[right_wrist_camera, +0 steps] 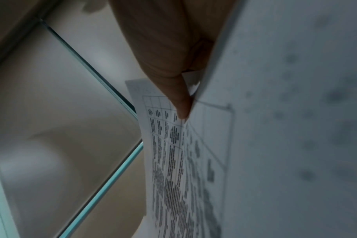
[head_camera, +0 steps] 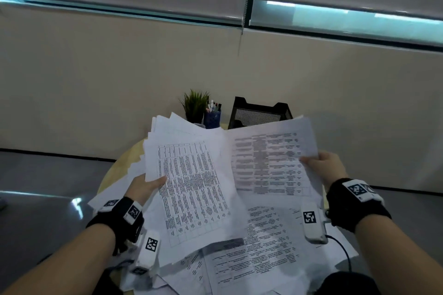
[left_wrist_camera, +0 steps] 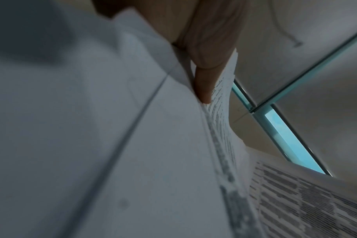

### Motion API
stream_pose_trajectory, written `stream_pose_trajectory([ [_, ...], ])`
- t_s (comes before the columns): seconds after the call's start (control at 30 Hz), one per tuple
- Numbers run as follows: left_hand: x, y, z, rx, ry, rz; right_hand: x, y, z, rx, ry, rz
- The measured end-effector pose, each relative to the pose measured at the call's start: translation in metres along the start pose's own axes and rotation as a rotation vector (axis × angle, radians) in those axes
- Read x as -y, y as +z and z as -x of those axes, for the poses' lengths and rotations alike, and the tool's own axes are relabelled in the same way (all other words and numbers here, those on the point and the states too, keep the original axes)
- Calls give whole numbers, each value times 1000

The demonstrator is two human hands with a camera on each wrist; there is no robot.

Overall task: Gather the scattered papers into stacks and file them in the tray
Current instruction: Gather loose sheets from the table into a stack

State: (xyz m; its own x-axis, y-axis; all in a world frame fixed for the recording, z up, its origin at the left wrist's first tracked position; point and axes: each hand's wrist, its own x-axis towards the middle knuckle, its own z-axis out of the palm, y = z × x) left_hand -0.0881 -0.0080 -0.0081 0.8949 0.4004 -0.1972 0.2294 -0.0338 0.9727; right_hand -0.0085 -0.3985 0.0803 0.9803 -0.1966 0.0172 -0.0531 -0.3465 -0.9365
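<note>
Nearest, loose papers (head_camera: 261, 254) strewn over the round counter (head_camera: 112, 170). Above them, left hand (head_camera: 143, 187) pinching a fanned sheaf (head_camera: 189, 175), right hand (head_camera: 326, 165) pinching a single sheet (head_camera: 271, 158). Farther back, black mesh tray (head_camera: 259, 112), pen cup (head_camera: 212, 118), small plant (head_camera: 194, 105).

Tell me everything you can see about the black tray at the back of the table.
The tray is black, seemingly metal, with mesh walls and solid raised corner posts. It stands upright at the far edge of the round table, right of a blue pen cup. Its front is hidden behind the sheets held up by the right hand. Neither hand touches it; its contents cannot be seen.
</note>
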Motion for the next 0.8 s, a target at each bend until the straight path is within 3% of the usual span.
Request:
stream_pose_trajectory([
  [0.17,9,5,3,-64,-12,78,17,-8,0,-124,-67,-156],
  [0.43,2,27,7,-43,21,226,52,-16,-3,-268,-227,-319],
  [0.6,2,41,7,-49,28,239,47,-5,0,-221,-163,-449],
  [0.8,-4,58,17,-30,96,301,3,43,13,-101,-29,-453],
])
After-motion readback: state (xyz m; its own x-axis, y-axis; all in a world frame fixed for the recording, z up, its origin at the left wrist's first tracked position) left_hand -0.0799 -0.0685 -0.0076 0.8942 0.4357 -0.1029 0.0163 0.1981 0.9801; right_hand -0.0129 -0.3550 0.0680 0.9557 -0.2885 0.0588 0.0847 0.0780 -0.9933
